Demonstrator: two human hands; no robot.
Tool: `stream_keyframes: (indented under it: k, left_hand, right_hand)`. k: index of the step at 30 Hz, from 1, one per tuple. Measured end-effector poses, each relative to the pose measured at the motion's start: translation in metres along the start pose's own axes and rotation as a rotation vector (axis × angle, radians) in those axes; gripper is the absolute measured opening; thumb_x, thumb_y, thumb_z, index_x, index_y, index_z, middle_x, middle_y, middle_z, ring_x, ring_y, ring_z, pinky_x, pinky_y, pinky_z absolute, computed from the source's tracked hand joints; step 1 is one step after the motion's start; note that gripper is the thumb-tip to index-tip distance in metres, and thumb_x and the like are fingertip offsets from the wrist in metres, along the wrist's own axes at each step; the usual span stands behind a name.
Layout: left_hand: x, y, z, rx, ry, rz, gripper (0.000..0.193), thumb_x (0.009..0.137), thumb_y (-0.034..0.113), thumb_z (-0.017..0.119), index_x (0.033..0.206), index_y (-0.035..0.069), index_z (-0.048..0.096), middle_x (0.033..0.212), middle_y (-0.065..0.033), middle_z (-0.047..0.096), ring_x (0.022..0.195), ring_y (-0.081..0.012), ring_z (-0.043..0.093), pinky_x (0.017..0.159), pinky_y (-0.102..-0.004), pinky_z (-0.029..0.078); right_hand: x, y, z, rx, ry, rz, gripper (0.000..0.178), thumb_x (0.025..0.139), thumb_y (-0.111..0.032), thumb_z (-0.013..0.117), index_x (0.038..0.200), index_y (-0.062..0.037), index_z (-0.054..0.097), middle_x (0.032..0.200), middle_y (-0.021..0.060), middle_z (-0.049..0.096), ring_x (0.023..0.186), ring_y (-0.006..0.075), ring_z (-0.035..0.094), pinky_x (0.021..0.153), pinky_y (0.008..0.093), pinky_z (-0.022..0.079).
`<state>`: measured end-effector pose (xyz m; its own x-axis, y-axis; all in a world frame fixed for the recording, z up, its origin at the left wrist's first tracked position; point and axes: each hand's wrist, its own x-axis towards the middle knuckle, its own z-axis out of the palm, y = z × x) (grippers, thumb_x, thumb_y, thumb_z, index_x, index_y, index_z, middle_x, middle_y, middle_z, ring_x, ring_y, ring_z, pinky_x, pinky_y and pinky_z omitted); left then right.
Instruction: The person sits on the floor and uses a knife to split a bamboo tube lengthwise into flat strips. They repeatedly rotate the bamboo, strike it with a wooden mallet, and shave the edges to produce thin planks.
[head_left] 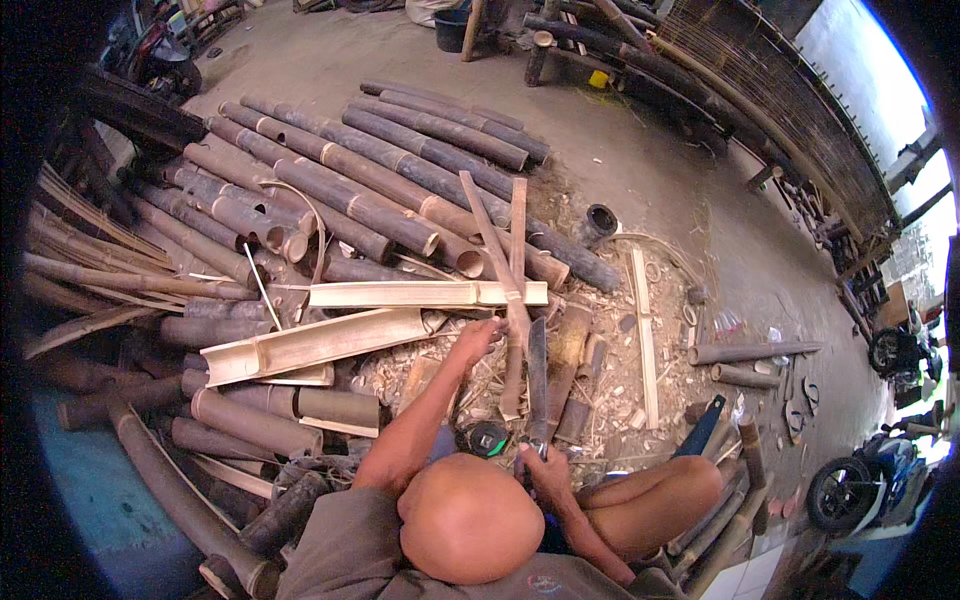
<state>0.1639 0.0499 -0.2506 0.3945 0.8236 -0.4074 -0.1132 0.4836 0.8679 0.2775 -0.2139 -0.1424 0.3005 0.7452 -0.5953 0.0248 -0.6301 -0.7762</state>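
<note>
My right hand (546,470) is closed around the handle of a machete (539,375), whose long dark blade points away from me. Left of the blade, my left hand (480,340) has its fingers curled against the edge of a bamboo strip (513,365). A second bamboo strip (484,215) crosses it farther off. Just beyond my left hand, a pale split bamboo length (420,294) lies crosswise. A wider bamboo half (310,345) rests to its left. Right of the blade is a short, thick bamboo piece (569,345). My fingertips are too small to see clearly.
Many dark bamboo poles (350,190) lie ahead and to the left. Wood chips (620,385) cover the ground around the blade. A tape measure (487,438) sits near my body. A pale strip (645,340) lies on the right, and a motorcycle (865,490) stands farther right.
</note>
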Motion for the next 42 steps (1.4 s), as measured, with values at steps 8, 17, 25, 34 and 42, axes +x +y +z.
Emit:
stream_keyframes:
  k: [8,17,25,34,42]
  left_hand:
    - [0.020,0.032,-0.116,0.283,1.050,0.316,0.047,0.092,0.024,0.065,0.126,-0.007,0.056,0.112,-0.0274,0.061,0.106,-0.0402,0.058,0.096,-0.0450,0.044]
    - [0.014,0.102,-0.206,-0.190,1.408,-0.069,0.080,0.085,0.026,0.065,0.151,0.005,0.025,0.137,-0.0372,0.042,0.128,-0.0477,0.045,0.109,-0.0514,0.039]
    - [0.045,0.094,-0.226,-0.449,1.410,-0.188,0.085,0.082,0.014,0.069,0.149,0.005,0.017,0.134,-0.0314,0.051,0.119,-0.0439,0.058,0.105,-0.0470,0.047]
    - [0.046,0.072,-0.244,-0.728,1.035,0.033,0.042,0.080,0.009,0.064,0.119,-0.004,0.055,0.117,-0.0168,0.063,0.105,-0.0322,0.063,0.090,-0.0501,0.052]
    - [0.030,0.122,-0.176,-0.883,0.903,0.704,0.043,0.088,0.034,0.051,0.110,-0.003,0.057,0.103,-0.0141,0.060,0.094,-0.0302,0.061,0.089,-0.0489,0.050]
  right_hand:
    - [0.016,0.013,-0.005,-0.351,-0.204,-0.050,0.044,0.095,-0.043,0.064,0.093,0.0016,0.064,0.078,0.0118,0.065,0.074,0.0215,0.060,0.069,0.0400,0.048]
    - [0.033,0.003,0.006,-0.176,-0.262,0.127,0.041,0.099,-0.042,0.057,0.092,-0.0030,0.066,0.075,0.0073,0.064,0.066,0.0177,0.059,0.062,0.0350,0.046]
    - [0.029,-0.024,-0.004,0.104,-0.149,0.220,0.035,0.101,-0.038,0.056,0.091,-0.0057,0.065,0.068,0.0036,0.062,0.055,0.0151,0.058,0.051,0.0311,0.045]
    - [0.032,-0.024,0.003,0.155,-0.074,0.179,0.034,0.100,-0.036,0.057,0.096,-0.0031,0.063,0.071,0.0065,0.064,0.056,0.0172,0.061,0.050,0.0323,0.048]
    - [0.044,-0.017,-0.014,0.218,-0.024,0.155,0.031,0.099,-0.036,0.059,0.098,-0.0053,0.059,0.070,0.0076,0.062,0.053,0.0183,0.059,0.047,0.0341,0.050]
